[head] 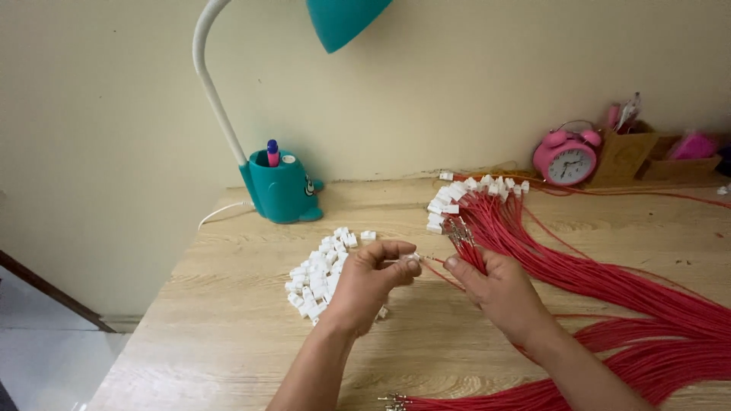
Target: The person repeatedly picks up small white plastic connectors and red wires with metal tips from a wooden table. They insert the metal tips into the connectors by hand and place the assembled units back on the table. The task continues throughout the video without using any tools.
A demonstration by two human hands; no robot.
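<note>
Landmark: the pile of white connectors [320,274] lying on the wooden table [228,335].
Left hand [365,285]: just right of the pile, fingers pinched on one small white connector [412,259] held above the tabletop.
Right hand [499,289]: further right of the pile, thumb and fingers gripping a single red wire [438,272] whose tip points at the held connector, very close to it; whether it is inside cannot be told.
Red wire bundle [609,281]: right of the pile, fanned across the table, some ends already capped in white [457,194].
Teal desk lamp [280,186]: behind the pile, against the wall.
Pink alarm clock [565,160]: far right of the pile, at the back.
</note>
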